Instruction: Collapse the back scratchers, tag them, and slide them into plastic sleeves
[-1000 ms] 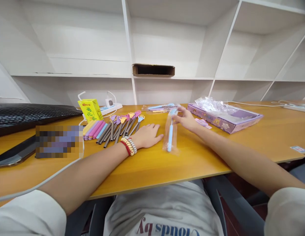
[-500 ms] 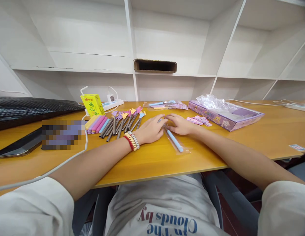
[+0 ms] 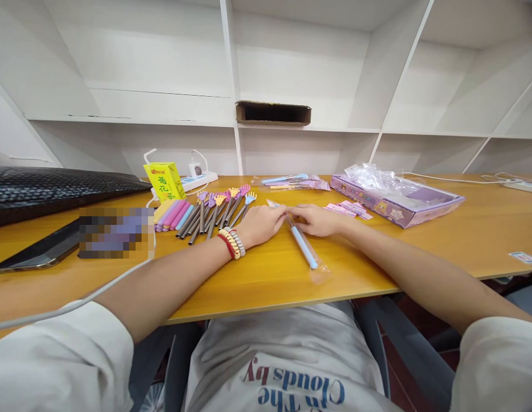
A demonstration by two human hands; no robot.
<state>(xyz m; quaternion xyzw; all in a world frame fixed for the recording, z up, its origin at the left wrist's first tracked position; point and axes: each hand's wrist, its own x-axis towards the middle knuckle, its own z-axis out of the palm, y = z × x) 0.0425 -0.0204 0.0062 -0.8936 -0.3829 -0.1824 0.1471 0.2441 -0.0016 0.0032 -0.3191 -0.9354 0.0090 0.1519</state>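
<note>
A back scratcher with a light blue handle [image 3: 304,246] lies slanted inside a clear plastic bag [image 3: 321,274] on the table in front of me. My left hand [image 3: 263,223] is closed at the bag's far end, thumb and fingers pinched together. My right hand [image 3: 314,220] pinches the same end from the other side, its fingertips meeting the left ones. Fingers hide the scratcher's head; a bit of the bag's corner sticks out beyond the left hand. Left of my hands lie several metal rods with coloured hand-shaped heads [image 3: 221,201], beside a pile of foam-like coloured handles [image 3: 174,214].
Pink cards [image 3: 348,210] lie right of my hands, near a purple box [image 3: 397,200] heaped with clear bags. Bagged scratchers [image 3: 292,183] lie at the back. A yellow drink carton [image 3: 165,182], a phone [image 3: 38,246] and a white cable [image 3: 115,280] are on the left.
My fingers have drawn together at the bag's far end, and its corner now shows past my left hand. The bagged scratcher has shifted slightly. The view has moved a little.
</note>
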